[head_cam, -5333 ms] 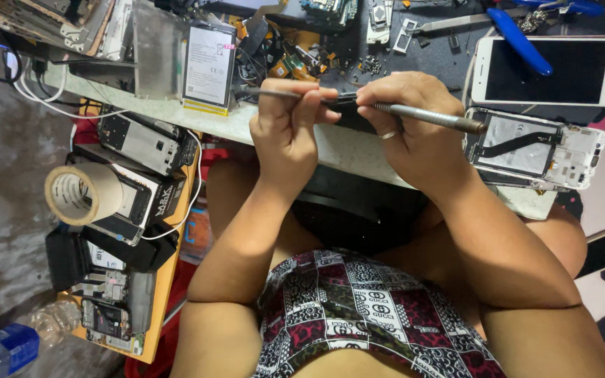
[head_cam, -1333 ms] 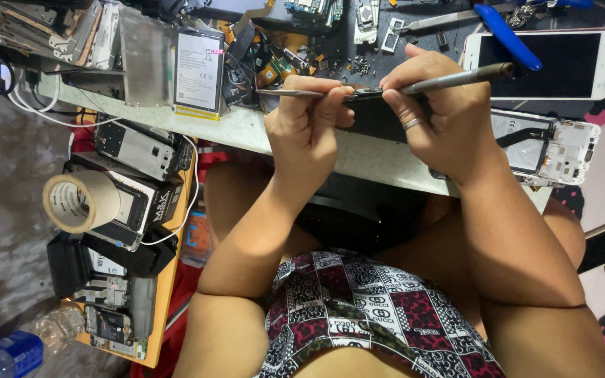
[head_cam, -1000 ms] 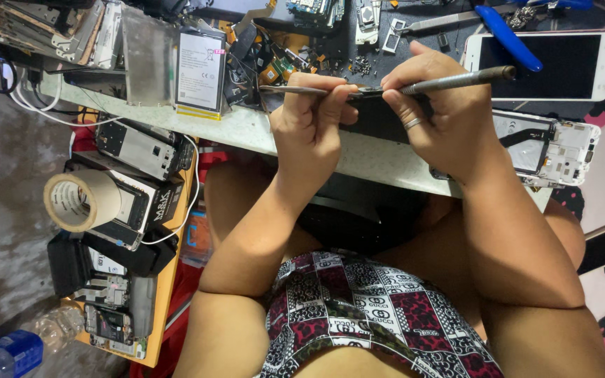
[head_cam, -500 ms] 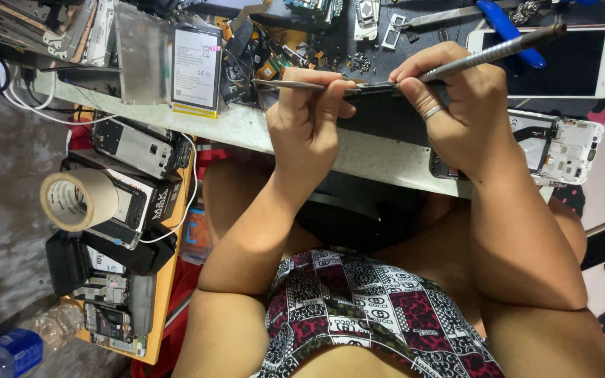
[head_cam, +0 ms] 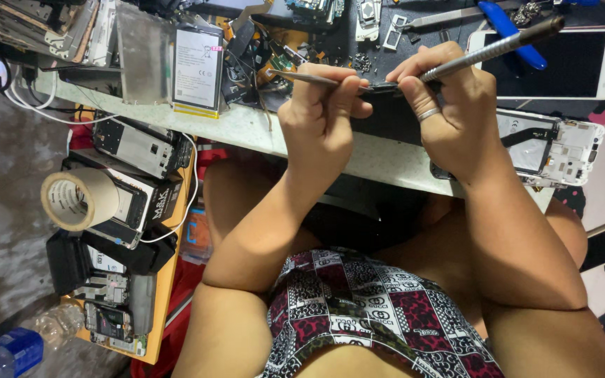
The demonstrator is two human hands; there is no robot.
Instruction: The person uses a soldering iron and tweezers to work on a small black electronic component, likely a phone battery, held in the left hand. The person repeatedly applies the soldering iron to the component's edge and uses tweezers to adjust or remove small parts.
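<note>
My left hand (head_cam: 323, 115) pinches a thin pair of metal tweezers (head_cam: 301, 76) whose free end sticks out to the left. My right hand (head_cam: 449, 105), with a ring on one finger, grips a silver metal screwdriver (head_cam: 502, 45) that slants up to the right. Both tools meet at a small dark part (head_cam: 385, 88) held between the two hands, above a dark mat on the white table (head_cam: 246, 126). The tool tips are hidden by my fingers.
A white phone with a dark screen (head_cam: 572, 64) and an opened phone frame (head_cam: 554, 147) lie right of my hands. A flat battery (head_cam: 197, 70), loose parts and a blue-handled tool (head_cam: 504, 24) crowd the table. A tape roll (head_cam: 78, 199) and stripped phones sit on an orange tray at left.
My right hand has tilted the screwdriver so its handle points higher and further right. Both hands have stayed together on the small part, shifting slightly.
</note>
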